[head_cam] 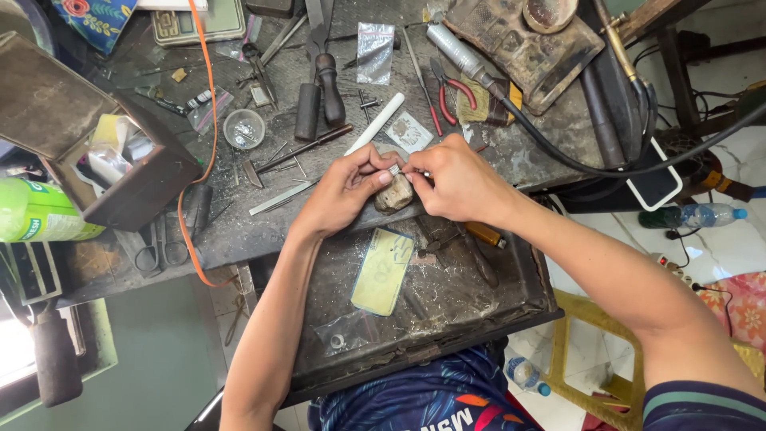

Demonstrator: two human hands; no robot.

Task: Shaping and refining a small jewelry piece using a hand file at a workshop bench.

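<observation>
**Two hands, one small silver piece**

Far left: green bottle (36, 211), open brown box (96, 152). Centre: left hand (343, 191) pinching a small silver piece (394, 169) at the fingertips, atop a worn bench peg (395, 195). Just right, touching the same piece: right hand (455, 183), fingers closed on it. Near, below both: yellow card (383, 271) in the drawer tray (511, 307). Far right: plastic water bottle (690, 215).

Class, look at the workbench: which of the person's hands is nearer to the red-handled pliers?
Right. The right hand lies just below the red-handled pliers; the left hand sits farther off, down-left.
</observation>
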